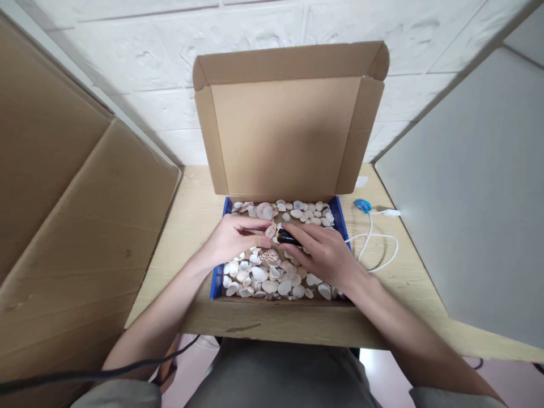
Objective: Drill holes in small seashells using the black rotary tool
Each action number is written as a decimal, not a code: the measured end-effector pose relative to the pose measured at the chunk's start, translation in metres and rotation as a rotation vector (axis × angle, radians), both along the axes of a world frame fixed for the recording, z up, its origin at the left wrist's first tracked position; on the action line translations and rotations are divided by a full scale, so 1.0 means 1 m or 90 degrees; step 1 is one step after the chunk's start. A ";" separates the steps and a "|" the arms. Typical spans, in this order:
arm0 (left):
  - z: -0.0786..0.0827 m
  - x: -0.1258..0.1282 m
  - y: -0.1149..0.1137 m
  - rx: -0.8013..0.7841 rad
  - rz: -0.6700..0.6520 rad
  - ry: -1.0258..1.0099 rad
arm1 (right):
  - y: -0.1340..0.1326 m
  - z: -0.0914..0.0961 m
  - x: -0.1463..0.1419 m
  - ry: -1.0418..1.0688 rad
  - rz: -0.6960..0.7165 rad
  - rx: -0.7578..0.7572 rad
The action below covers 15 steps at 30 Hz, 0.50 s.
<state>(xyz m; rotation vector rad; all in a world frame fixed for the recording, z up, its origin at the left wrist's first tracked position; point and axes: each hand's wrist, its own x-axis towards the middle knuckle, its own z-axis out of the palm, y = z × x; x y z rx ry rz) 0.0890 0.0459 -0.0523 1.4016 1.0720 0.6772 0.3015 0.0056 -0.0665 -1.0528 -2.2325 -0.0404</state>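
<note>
A small brown-and-white patterned seashell [271,230] is pinched between the thumb and fingers of my left hand [233,238]. My right hand [325,249] grips a short black cylindrical tool [289,237] with a brass-coloured tip, which points left at the shell. Whether the tip touches the shell I cannot tell. Both hands are above an open cardboard box [289,136] with blue sides, and many loose shells [270,286] lie in it. Just below my fingers is a larger striped shell [269,256]; a broad pale shell [266,211] lies behind them.
The box's lid stands upright against the white brick wall [255,22]. On the right, a white cable [395,249] loops over the wooden table [187,226] near a small blue object [362,205]. A cardboard panel [127,198] borders the left, a grey panel [467,187] the right.
</note>
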 end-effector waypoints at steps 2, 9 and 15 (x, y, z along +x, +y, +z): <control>0.000 0.000 0.000 -0.001 0.004 -0.001 | 0.000 0.000 0.000 0.008 0.011 -0.005; -0.002 0.000 0.001 0.010 0.010 0.004 | -0.001 0.002 -0.001 0.041 0.020 -0.002; 0.000 0.000 0.000 -0.001 0.011 0.004 | -0.001 0.002 -0.001 0.053 0.025 -0.029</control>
